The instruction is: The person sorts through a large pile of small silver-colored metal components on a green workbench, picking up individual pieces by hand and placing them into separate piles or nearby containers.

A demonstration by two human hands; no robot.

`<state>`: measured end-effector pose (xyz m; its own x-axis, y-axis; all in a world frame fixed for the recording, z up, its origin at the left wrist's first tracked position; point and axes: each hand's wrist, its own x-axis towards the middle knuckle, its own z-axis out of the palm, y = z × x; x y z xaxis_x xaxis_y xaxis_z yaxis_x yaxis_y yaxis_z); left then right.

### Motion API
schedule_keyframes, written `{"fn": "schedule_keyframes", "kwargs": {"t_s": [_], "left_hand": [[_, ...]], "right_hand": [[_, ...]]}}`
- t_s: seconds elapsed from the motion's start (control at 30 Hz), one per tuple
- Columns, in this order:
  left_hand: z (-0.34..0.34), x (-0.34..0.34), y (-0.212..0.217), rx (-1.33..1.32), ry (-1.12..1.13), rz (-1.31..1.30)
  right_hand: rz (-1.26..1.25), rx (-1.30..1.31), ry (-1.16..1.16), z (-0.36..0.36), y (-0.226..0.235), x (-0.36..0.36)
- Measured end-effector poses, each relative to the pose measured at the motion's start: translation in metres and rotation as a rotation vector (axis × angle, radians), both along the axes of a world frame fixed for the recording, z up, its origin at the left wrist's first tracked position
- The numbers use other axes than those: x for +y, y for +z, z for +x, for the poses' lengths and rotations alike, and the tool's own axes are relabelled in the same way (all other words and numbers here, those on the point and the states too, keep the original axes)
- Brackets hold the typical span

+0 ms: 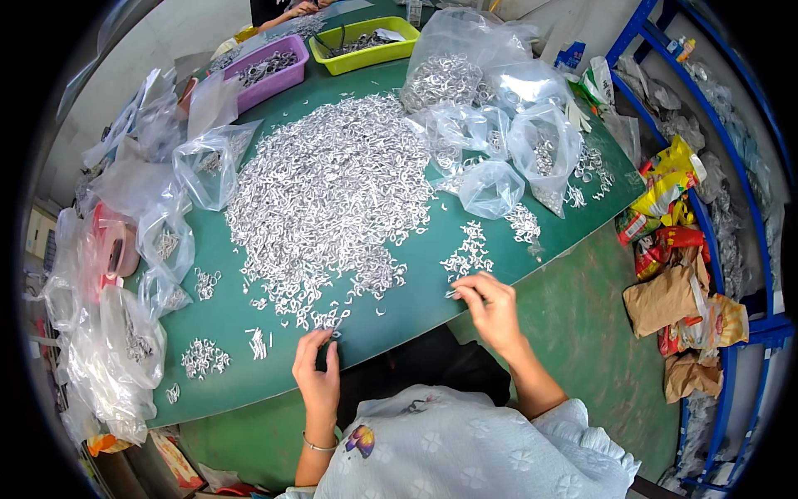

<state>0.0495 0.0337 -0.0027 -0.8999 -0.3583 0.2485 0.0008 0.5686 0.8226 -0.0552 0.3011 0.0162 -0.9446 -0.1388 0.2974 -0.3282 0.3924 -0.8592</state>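
A wide heap of small silver-grey metal pieces (332, 175), many hook- or loop-shaped, is spread over the green table (399, 333). My left hand (316, 374) is at the heap's near edge, fingers curled and thumb close to the index finger beside a few loose pieces; what lies between the fingertips is too small to make out. To the right, my right hand (492, 312) pinches a small metal piece (453, 293) between thumb and fingers. Just beyond it lies a small pile of similar pieces (467, 249).
Clear plastic bags of parts (544, 154) crowd the right back, more bags (116, 349) the left edge. Purple (266, 73) and yellow-green bins (366, 51) stand behind the heap. Smaller piles (205, 358) lie near left. A blue shelf rack (715, 224) rises at right. Another person's hands (303, 8) show at the far side.
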Motion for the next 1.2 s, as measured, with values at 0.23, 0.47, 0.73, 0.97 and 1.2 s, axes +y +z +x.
{"fn": "schedule_keyframes", "kwargs": {"t_s": [0.23,0.47,0.73,0.97,1.2], "left_hand": [[-0.002,0.004,0.004,0.036,0.024,-0.118],[0.005,0.024,0.014,0.028,-0.130,-0.041],[0.008,0.021,0.002,0.013,-0.054,-0.074],[0.002,0.024,-0.008,0.001,-0.142,-0.171],[0.008,0.013,-0.014,0.049,-0.188,-0.191]], "right_hand": [[-0.175,-0.152,-0.134,-0.003,-0.002,0.021],[-0.123,-0.212,0.364,0.018,-0.004,-0.064],[0.090,0.028,0.417,0.001,-0.011,-0.092],[0.594,0.293,0.495,-0.037,-0.015,-0.110],[0.596,0.305,0.505,-0.056,-0.023,-0.079]]}}
